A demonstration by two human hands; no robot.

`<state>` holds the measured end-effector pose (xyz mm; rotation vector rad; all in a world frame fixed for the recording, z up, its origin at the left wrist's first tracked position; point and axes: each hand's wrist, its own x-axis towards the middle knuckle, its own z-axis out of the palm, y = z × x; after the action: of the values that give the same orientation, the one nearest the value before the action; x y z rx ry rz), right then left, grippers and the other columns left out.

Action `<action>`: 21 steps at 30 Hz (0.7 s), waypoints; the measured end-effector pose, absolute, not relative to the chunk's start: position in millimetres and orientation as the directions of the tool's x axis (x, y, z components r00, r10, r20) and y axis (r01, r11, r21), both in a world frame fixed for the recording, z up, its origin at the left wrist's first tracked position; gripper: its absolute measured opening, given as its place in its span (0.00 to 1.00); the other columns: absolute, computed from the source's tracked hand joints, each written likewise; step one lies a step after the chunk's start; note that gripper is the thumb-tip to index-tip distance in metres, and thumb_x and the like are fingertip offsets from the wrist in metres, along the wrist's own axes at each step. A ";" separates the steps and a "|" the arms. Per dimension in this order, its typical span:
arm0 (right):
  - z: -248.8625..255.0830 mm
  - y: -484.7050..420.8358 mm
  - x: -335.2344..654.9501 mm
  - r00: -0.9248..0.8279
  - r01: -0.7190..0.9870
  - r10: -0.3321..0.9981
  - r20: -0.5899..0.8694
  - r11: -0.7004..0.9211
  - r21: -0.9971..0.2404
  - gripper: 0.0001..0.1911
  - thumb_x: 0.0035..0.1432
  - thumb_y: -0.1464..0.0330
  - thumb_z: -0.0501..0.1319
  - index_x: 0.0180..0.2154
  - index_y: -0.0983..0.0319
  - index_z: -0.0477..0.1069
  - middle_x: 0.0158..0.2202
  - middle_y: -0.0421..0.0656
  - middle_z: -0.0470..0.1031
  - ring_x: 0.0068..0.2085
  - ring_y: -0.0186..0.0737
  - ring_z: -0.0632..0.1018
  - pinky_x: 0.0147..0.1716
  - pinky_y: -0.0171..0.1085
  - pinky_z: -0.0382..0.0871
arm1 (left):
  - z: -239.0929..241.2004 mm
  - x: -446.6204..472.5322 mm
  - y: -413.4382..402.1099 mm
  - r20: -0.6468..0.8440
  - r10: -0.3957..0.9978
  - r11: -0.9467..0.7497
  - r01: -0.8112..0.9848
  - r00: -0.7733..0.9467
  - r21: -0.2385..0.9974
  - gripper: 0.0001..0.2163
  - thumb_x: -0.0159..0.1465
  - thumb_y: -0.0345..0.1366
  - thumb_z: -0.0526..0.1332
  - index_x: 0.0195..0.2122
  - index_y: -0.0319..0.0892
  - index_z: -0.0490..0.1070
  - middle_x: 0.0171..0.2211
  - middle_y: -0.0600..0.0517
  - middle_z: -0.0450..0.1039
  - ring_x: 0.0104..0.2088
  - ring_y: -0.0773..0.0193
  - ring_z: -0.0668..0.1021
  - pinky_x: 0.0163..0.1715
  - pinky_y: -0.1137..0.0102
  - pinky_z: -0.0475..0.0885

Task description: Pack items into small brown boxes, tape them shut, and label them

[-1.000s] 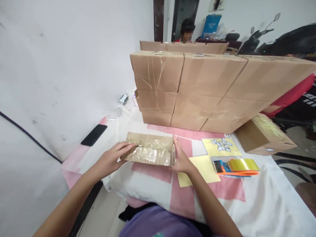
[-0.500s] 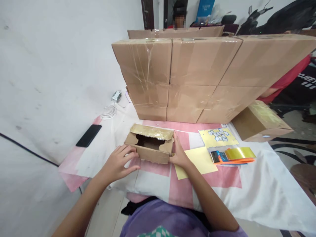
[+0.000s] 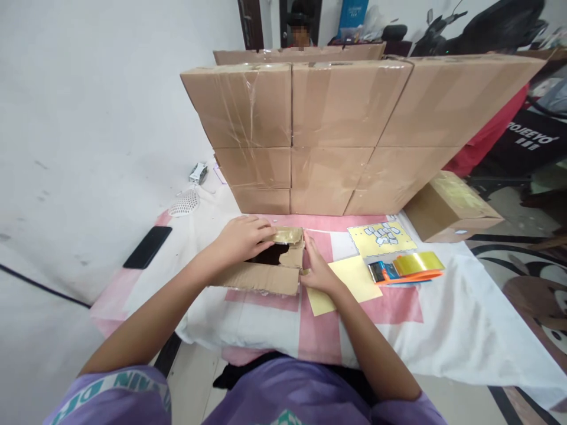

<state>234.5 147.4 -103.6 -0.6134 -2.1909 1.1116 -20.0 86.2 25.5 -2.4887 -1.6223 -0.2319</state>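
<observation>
The small box (image 3: pixel 287 260) sits on the cloth-covered bench (image 3: pixel 447 336), just in front of the person, and the last second has changed its top: the taped flaps met along a seam at first, and now the near flap (image 3: pixel 254 278) is folded out toward the body, leaving a dark, torn-edged opening (image 3: pixel 277 254). The left hand (image 3: pixel 248 237) has gone from the near left corner to the far left of the top, its fingers laid over the opening's edge; whether they pinch the card I cannot tell, as the thumb is hidden. The right hand (image 3: pixel 319 271) has stayed at the right end and holds it, spread from far corner to near. I judge that the box is partly opened, the far flap (image 3: pixel 289 235) being the part that still covers some of the top. As for room, the box lies near the bench's front edge, where the cloth drops away, so a pull toward the body has little to spare. Behind, a strip of bare cloth separates it from the tall wall of boxes (image 3: pixel 330 118). To the right, yellow paper (image 3: pixel 357 280) lies under the right wrist, with the tape dispenser (image 3: pixel 405 270) beyond; leftward, the bench is open as far as the phone (image 3: pixel 147 247)
</observation>
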 end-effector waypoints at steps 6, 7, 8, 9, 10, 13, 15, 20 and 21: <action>-96.4 153.1 248.5 -0.776 0.122 0.572 0.267 0.551 -0.825 0.58 0.58 0.58 0.67 0.76 0.55 0.32 0.78 0.49 0.37 0.77 0.59 0.44 0.73 0.59 0.46 | 34.2 -16.9 84.7 0.230 0.951 -0.276 0.897 0.204 0.346 0.19 0.75 0.47 0.51 0.44 0.48 0.82 0.42 0.50 0.79 0.44 0.57 0.78 0.42 0.65 0.70; -94.9 153.2 249.6 -0.779 0.110 0.564 0.273 0.553 -0.826 0.57 0.59 0.57 0.66 0.76 0.56 0.32 0.78 0.49 0.37 0.77 0.59 0.44 0.73 0.58 0.46 | 35.4 -15.5 84.1 0.217 0.962 -0.244 0.871 0.163 0.426 0.19 0.74 0.48 0.51 0.42 0.48 0.82 0.40 0.50 0.78 0.43 0.58 0.78 0.42 0.65 0.70; -93.4 153.4 250.6 -0.781 0.104 0.560 0.278 0.554 -0.826 0.57 0.60 0.56 0.65 0.76 0.56 0.31 0.78 0.49 0.37 0.77 0.59 0.44 0.73 0.59 0.46 | 36.0 -13.7 83.5 0.199 0.972 -0.214 0.839 0.129 0.500 0.20 0.74 0.49 0.52 0.41 0.47 0.82 0.38 0.49 0.76 0.42 0.58 0.77 0.42 0.65 0.70; -91.7 153.8 251.7 -0.782 0.097 0.556 0.282 0.555 -0.826 0.56 0.60 0.55 0.65 0.76 0.57 0.31 0.78 0.50 0.37 0.77 0.59 0.44 0.73 0.59 0.45 | 36.0 -11.6 83.1 0.178 0.978 -0.191 0.803 0.107 0.565 0.19 0.73 0.49 0.54 0.39 0.47 0.83 0.37 0.49 0.75 0.42 0.58 0.77 0.42 0.65 0.70; -89.7 154.3 253.0 -0.783 0.086 0.552 0.286 0.552 -0.829 0.55 0.61 0.53 0.64 0.76 0.57 0.32 0.78 0.50 0.37 0.77 0.59 0.43 0.73 0.59 0.45 | 35.5 -9.4 82.6 0.159 0.983 -0.173 0.767 0.094 0.617 0.19 0.72 0.50 0.55 0.37 0.46 0.83 0.36 0.50 0.74 0.41 0.58 0.77 0.42 0.65 0.70; -80.2 155.7 258.0 -0.750 -0.002 0.570 0.337 0.507 -0.862 0.49 0.62 0.48 0.61 0.76 0.55 0.42 0.77 0.49 0.45 0.76 0.60 0.49 0.71 0.59 0.52 | 32.7 -3.1 80.7 0.131 0.990 -0.131 0.707 0.055 0.695 0.19 0.70 0.49 0.57 0.31 0.44 0.81 0.35 0.50 0.73 0.38 0.59 0.77 0.40 0.66 0.69; -69.7 154.2 259.5 -0.644 -0.053 0.651 0.403 0.488 -0.872 0.38 0.65 0.49 0.59 0.71 0.53 0.56 0.73 0.50 0.57 0.71 0.57 0.62 0.65 0.55 0.64 | 31.5 0.2 78.7 0.143 0.990 -0.114 0.715 0.020 0.690 0.20 0.70 0.48 0.58 0.28 0.43 0.79 0.34 0.50 0.73 0.36 0.60 0.76 0.38 0.66 0.68; -33.3 133.5 246.8 -0.433 0.010 0.750 0.500 0.558 -0.830 0.11 0.68 0.63 0.57 0.42 0.57 0.79 0.40 0.47 0.78 0.44 0.46 0.78 0.46 0.46 0.73 | 34.4 5.5 73.1 0.171 0.985 -0.074 0.786 -0.040 0.613 0.17 0.70 0.46 0.58 0.30 0.44 0.79 0.34 0.50 0.77 0.34 0.60 0.76 0.36 0.66 0.65; -25.7 127.9 242.1 -0.468 0.019 0.735 0.491 0.564 -0.825 0.11 0.68 0.65 0.57 0.40 0.57 0.79 0.37 0.46 0.79 0.41 0.45 0.78 0.44 0.45 0.73 | 35.8 6.2 72.1 0.166 0.985 -0.068 0.791 -0.043 0.608 0.16 0.69 0.46 0.59 0.31 0.44 0.80 0.34 0.50 0.79 0.34 0.60 0.77 0.36 0.66 0.65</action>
<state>242.1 127.9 -25.7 -0.6126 -1.8768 0.9766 6.2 72.1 35.8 -2.3685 -2.3352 -1.0212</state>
